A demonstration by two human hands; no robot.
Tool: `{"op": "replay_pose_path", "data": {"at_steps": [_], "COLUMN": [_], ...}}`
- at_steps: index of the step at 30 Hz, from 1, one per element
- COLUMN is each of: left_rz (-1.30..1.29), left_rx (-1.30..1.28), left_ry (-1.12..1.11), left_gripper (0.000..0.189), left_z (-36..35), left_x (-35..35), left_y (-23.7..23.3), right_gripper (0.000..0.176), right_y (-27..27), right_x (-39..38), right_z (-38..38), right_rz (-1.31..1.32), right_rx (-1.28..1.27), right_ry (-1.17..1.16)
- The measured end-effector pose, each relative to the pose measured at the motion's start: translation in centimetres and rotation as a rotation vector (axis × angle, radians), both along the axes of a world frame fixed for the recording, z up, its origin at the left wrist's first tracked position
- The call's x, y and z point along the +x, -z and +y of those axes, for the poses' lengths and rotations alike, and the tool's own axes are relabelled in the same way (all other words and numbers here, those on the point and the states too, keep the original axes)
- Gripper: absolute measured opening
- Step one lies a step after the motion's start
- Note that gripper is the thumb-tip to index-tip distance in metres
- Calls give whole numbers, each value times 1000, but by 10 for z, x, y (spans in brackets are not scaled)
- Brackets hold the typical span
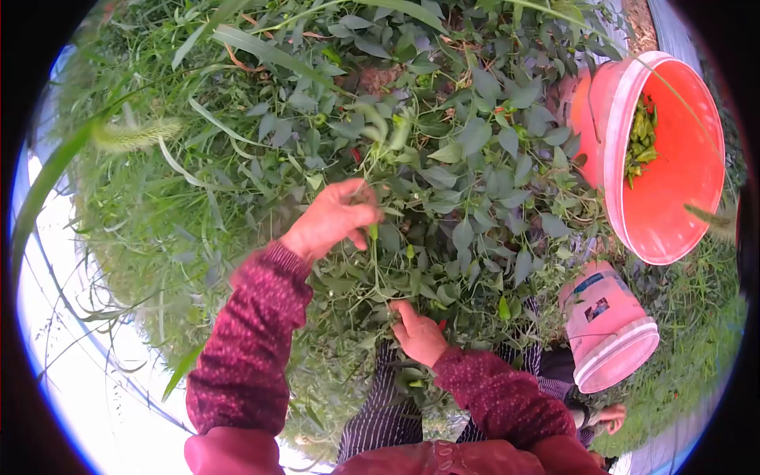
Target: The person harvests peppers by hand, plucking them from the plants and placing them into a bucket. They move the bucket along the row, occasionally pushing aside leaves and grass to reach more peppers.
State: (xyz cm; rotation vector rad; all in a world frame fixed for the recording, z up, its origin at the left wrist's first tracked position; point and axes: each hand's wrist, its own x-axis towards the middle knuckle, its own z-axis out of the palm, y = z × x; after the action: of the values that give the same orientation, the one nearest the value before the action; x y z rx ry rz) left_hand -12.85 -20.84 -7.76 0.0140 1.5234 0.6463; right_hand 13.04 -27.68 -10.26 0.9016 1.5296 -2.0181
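Note:
My left hand (336,218) is curled closed among the leaves of a pepper plant (475,142), thumb and fingers drawn together. A small green pepper (373,232) hangs right by its fingertips; what lies between them is hidden. Lower down, my right hand (419,334) pinches a thin green stem (378,273) of the plant, which runs up toward the left hand. A red pepper (356,155) shows among the leaves above the left hand, and another green pepper (504,309) hangs to the right of the right hand.
A large red bucket (590,119) with green peppers (643,141) inside tilts at the upper right. Below it lies a smaller pink bucket (606,317). Another person's hand (609,417) shows at the lower right. Tall grass (150,206) grows on the left, and a seed head (134,134) hangs close to the camera.

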Motion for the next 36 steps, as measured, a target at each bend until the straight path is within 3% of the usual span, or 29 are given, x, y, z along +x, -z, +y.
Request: {"op": "replay_pose_path", "data": {"at_steps": [1,3,5,7,8,9,11,13,16,19,23,26,27,29,30,32,33,35,36], "left_rz": [2,1,341,514,490,468,538,491,462,314,318,16,28,242,244,817,817,863,863], "left_rx": [-19,-48,177,133,122,115,290,232,230,136,224,88,-47,-8,-8,145,154,-87,-85], "left_ry": [56,370,526,596,568,675,713,739,484,361,338,-102,-188,-213,-212,261,258,870,867], "left_gripper": [18,13,11,14,17,19,28,34,40,38,35,33,31,27,27,30,30,25,25], "left_z": [1,-9,-44,-57,-61,-65,-77,-75,-70,-75,-76,-75,-69,-70,-67,-58,-52,-43,-45], "left_x": [2,15,48,70,78,83,91,85,79,75,59,37,24,7,1,-10,-10,-4,-7], "left_y": [8,5,10,4,3,6,12,2,-15,-18,-19,-22,-30,-21,-11,17,32,61,74], "right_gripper": [37,40,43,42,40,40,46,47,36,29,28,28,28,28,29,33,33,32,31], "right_y": [0,4,1,2,-1,-3,-5,8,14,21,12,11,13,15,14,10,10,10,10], "right_x": [2,-1,-10,-15,-17,-22,-35,-37,-38,-39,-41,-42,-40,-38,-37,-37,-37,-36,-37], "right_z": [3,22,42,56,64,71,79,72,67,63,64,67,62,52,45,39,39,37,38], "right_rz": [42,115,110,155,194,197,286,271,173,212,154,213,242,275,299,277,275,304,305], "right_rx": [3,7,-69,173,247,249,445,528,123,224,187,230,275,320,307,261,269,333,334], "right_ry": [54,21,495,695,668,663,312,271,365,215,168,156,113,72,-61,-218,-219,-221,-218]}}
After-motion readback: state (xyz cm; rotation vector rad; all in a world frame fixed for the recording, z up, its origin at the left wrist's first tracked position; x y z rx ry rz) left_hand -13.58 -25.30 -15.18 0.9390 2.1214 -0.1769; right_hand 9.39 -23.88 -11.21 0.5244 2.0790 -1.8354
